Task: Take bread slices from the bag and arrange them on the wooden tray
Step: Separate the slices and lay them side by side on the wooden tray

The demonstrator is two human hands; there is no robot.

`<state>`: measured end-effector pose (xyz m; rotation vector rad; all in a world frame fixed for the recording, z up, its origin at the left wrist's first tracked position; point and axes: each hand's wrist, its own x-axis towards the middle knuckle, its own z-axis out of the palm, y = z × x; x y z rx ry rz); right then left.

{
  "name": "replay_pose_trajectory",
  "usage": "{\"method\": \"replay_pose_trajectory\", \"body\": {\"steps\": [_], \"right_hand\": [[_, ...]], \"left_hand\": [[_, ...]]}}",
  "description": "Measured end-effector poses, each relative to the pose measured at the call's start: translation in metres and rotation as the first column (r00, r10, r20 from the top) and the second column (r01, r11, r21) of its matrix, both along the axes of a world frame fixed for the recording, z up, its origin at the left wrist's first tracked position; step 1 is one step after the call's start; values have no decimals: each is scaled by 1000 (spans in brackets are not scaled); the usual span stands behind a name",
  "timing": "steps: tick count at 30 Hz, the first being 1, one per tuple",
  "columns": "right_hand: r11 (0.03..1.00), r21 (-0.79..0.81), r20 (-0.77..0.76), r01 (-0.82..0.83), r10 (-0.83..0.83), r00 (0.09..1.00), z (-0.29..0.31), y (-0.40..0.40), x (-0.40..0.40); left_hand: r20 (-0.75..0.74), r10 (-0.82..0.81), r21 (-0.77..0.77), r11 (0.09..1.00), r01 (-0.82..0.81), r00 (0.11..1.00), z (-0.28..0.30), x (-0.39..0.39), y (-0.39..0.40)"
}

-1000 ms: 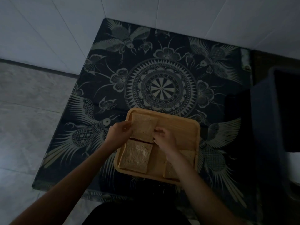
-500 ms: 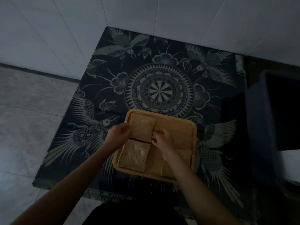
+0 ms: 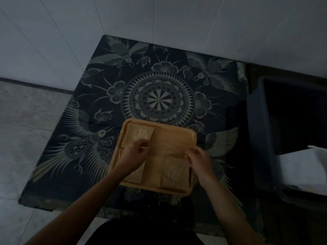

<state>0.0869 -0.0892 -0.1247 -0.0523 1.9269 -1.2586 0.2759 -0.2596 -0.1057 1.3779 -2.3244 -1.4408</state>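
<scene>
Wooden tray [image 3: 174,138]: three bread slices [image 3: 139,134]. Left hand [image 3: 135,153] apparently pinches the far-left slice; right hand [image 3: 200,159] loosely curled, empty.

wooden tray [image 3: 174,138]: light tan | cloth [image 3: 159,101]: black, pale bird-and-mandala print | bin [image 3: 261,131]: dark grey

Dark patterned cloth [image 3: 159,96], white tiled wall [image 3: 159,18], dark bin [image 3: 261,131] at right

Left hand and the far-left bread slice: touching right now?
Touching. In the head view the left hand lies over the near edge of the far-left bread slice, fingers overlapping it with no gap visible.
</scene>
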Motion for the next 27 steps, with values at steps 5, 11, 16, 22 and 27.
{"method": "replay_pose_trajectory", "body": {"steps": [5,11,16,22,27], "right_hand": [[995,103,-48,-16,21,999,-4,39,-2],[953,252,-92,-168,197,976,-12,60,19],[916,318,-164,-243,305,938,-13,64,35],[924,293,-113,-245,287,951,-17,66,41],[939,263,-74,-222,249,966,-20,66,50]], "left_hand": [[88,-5,101,995,-4,996,-16,-15,36],[136,14,202,978,-41,991,-39,-13,71],[94,57,270,959,-81,994,-43,-11,84],[100,88,302,946,-115,991,-44,-6,86],[93,84,360,926,-112,992,-41,2,82]]}}
